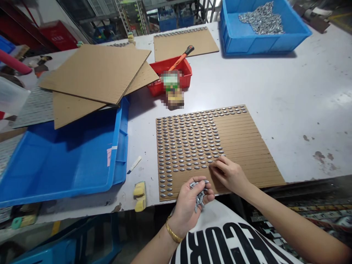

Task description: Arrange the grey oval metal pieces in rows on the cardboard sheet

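**Metal studs, loose and set, on ribbed cardboard sheet**

Item: small, oval, grey metal studs (187, 141), in close rows across the left part of a ribbed cardboard sheet (247, 154) lying on a white worktable (302, 91). The right part of the sheet is bare. Handling: each stud is likely light, hard and slippery, and best taken by its edges between fingertips. The sheet looks stiff but light; take it by a bare edge.

Left hand (187, 209): curled around a loose bunch of studs (199, 194) and holding them above the near edge of the sheet. Gold bracelet (173, 230) on the wrist.

Right hand (229, 176): resting over the sheet, with thumb and forefinger together at the end of a row. Whether they pinch a stud is too small to tell.

Also present: blue crate (291, 36) holding more studs, at the far end of the table; red tray (158, 86) with a hammer (181, 57).
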### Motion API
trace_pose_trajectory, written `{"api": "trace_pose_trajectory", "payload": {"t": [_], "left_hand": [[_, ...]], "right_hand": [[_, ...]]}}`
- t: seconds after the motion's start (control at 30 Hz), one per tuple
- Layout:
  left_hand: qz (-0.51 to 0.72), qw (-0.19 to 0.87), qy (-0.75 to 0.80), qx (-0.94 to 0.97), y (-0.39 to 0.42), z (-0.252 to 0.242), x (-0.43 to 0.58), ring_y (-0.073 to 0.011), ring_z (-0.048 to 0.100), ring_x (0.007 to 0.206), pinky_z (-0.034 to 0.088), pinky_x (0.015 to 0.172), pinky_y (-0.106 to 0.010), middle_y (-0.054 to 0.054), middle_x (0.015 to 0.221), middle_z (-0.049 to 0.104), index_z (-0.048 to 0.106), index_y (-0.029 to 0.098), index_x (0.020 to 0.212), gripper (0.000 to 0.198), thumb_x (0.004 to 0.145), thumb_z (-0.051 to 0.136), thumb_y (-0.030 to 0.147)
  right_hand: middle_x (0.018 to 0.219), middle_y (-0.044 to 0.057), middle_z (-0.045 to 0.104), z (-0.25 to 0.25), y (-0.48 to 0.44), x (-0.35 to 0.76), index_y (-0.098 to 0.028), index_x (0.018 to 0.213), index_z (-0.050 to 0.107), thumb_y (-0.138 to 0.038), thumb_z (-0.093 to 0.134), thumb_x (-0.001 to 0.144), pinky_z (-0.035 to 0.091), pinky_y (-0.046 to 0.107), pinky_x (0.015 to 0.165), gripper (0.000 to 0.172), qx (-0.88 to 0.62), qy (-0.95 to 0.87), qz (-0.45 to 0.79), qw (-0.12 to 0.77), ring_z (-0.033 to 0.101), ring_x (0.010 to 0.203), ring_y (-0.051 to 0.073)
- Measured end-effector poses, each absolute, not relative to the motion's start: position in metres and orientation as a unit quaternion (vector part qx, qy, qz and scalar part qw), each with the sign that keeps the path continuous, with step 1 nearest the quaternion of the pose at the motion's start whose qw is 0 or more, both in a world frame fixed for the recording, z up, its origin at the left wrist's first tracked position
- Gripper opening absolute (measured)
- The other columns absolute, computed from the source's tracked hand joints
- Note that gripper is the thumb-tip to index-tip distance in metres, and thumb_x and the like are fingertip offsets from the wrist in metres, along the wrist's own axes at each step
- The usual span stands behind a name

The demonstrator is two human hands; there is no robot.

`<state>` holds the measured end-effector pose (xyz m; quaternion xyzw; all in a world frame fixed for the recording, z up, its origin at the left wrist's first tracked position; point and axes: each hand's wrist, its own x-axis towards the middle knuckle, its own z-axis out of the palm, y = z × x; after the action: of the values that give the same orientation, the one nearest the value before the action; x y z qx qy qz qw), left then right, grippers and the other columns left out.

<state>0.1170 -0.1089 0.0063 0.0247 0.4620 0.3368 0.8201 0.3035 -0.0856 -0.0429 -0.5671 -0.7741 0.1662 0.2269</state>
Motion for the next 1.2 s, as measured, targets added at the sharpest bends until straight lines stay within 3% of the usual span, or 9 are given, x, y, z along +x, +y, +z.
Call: {"api": "trace_pose_trajectory", "payload": {"t": [0.27, 0.47, 0.63, 0.8, 0.97, 1.2], "left_hand": [[0.345, 0.802, 0.486, 0.033, -0.108, 0.005, 0.119, -0.0092, 0.057, 0.063, 0.053, 0.061, -0.022, -0.004, 0.076, 0.062, 0.063, 0.013, 0.091, 0.023, 0.071, 0.074, 0.018], [0.350, 0.803, 0.481, 0.044, -0.107, 0.002, 0.122, -0.0103, 0.057, 0.062, 0.051, 0.062, -0.024, -0.002, 0.070, 0.060, 0.059, 0.015, 0.087, 0.023, 0.071, 0.073, 0.020], [0.327, 0.814, 0.472, 0.088, -0.105, 0.001, 0.128, -0.0078, 0.050, 0.050, 0.042, 0.049, -0.019, 0.001, 0.059, 0.055, 0.057, 0.015, 0.084, 0.022, 0.071, 0.073, 0.024], [0.310, 0.825, 0.468, 0.072, -0.097, 0.004, 0.129, -0.0086, 0.053, 0.054, 0.038, 0.044, -0.017, -0.003, 0.071, 0.060, 0.060, 0.014, 0.088, 0.023, 0.076, 0.069, 0.031], [0.369, 0.788, 0.491, 0.021, -0.092, 0.008, 0.124, -0.0154, 0.063, 0.070, 0.050, 0.054, -0.022, -0.010, 0.090, 0.065, 0.060, 0.011, 0.104, 0.026, 0.085, 0.054, 0.028], [0.349, 0.806, 0.477, 0.038, -0.100, 0.005, 0.128, -0.0177, 0.065, 0.072, 0.052, 0.056, -0.023, -0.010, 0.087, 0.066, 0.054, 0.014, 0.100, 0.019, 0.086, 0.055, 0.027]], "right_hand": [[0.083, 0.005, 0.060, -0.040, -0.084, 0.302, -0.020, 0.088, 0.061, -0.020, 0.043, 0.092, 0.042, 0.024, 0.059, 0.019, -0.573, -0.786, 0.148, 0.181, 0.056, 0.068, 0.014], [0.095, 0.007, 0.060, -0.018, -0.098, 0.302, -0.023, 0.111, 0.056, -0.021, 0.049, 0.091, 0.050, 0.028, 0.069, 0.021, -0.518, -0.737, 0.305, 0.310, 0.060, 0.083, 0.017], [0.092, 0.006, 0.061, 0.003, -0.108, 0.299, -0.025, 0.102, 0.060, -0.017, 0.048, 0.091, 0.051, 0.027, 0.071, 0.018, -0.442, -0.737, 0.391, 0.329, 0.060, 0.083, 0.016], [0.089, 0.005, 0.062, -0.008, -0.107, 0.317, -0.023, 0.097, 0.060, -0.017, 0.048, 0.091, 0.051, 0.027, 0.069, 0.015, -0.469, -0.738, 0.361, 0.324, 0.061, 0.081, 0.015], [0.096, 0.007, 0.063, -0.034, -0.095, 0.338, -0.023, 0.104, 0.060, -0.014, 0.046, 0.091, 0.052, 0.029, 0.072, 0.021, -0.508, -0.764, 0.241, 0.315, 0.061, 0.085, 0.016], [0.099, 0.008, 0.063, -0.050, -0.086, 0.339, -0.021, 0.106, 0.061, -0.012, 0.043, 0.090, 0.052, 0.027, 0.073, 0.025, -0.494, -0.818, 0.146, 0.255, 0.060, 0.087, 0.016]]}}
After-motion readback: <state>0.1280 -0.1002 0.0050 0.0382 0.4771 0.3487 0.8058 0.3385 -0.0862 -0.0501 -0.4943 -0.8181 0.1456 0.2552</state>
